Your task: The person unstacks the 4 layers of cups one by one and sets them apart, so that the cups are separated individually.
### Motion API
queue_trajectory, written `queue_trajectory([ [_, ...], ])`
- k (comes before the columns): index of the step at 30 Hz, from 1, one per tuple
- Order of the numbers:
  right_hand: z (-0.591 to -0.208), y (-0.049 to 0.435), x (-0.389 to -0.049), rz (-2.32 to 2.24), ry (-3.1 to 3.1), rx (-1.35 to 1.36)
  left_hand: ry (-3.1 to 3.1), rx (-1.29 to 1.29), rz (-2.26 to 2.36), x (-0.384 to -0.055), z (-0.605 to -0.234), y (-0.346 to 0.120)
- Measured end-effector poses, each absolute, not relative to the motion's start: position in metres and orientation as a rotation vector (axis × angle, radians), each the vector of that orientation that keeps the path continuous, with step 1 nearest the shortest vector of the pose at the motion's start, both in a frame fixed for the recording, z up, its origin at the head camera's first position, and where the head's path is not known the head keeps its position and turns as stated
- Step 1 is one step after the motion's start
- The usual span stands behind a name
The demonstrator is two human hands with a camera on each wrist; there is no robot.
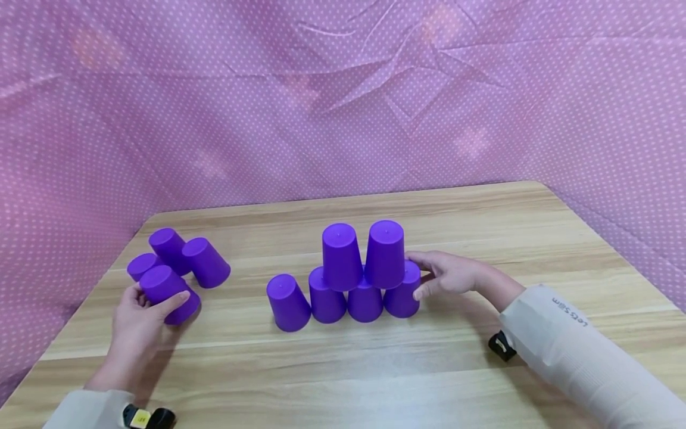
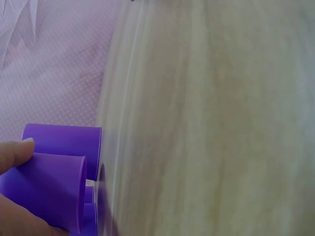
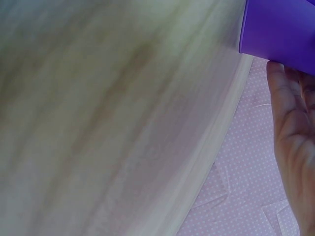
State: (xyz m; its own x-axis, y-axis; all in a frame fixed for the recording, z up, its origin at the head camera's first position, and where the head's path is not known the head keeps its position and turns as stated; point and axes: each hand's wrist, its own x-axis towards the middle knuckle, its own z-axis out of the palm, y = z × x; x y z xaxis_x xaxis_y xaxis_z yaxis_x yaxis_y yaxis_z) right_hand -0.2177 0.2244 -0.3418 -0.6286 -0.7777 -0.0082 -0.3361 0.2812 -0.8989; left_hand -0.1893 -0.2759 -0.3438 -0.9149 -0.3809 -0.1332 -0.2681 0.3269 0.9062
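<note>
My left hand [image 1: 140, 319] grips an upside-down purple cup [image 1: 163, 289] at the left of the table, thumb on one side and fingers on the other. In the left wrist view that cup [image 2: 47, 189] has its rim slightly off the tabletop. Just behind it stand three more upside-down purple cups [image 1: 206, 262]. At the centre, several such cups form a row [image 1: 327, 302], with two cups [image 1: 342, 256] stacked on top toward the right. My right hand [image 1: 447, 274] rests its fingertips against the row's rightmost cup [image 3: 280, 34], fingers fairly straight.
The wooden table [image 1: 332, 381] has a light grain, and its far edge meets a pink dotted curtain [image 1: 343, 119]. Black wrist devices [image 1: 502, 347] sit on both forearms. The leftmost cup [image 1: 288, 304] of the row has no cup resting on it.
</note>
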Motion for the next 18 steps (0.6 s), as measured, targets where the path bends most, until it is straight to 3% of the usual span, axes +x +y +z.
queue_trajectory([
  [18,-0.3417,0.2242,-0.2179,-1.299,2.116,-0.996,-2.448,0.678,-1.649,-0.1970,-0.3516,-0.2842],
])
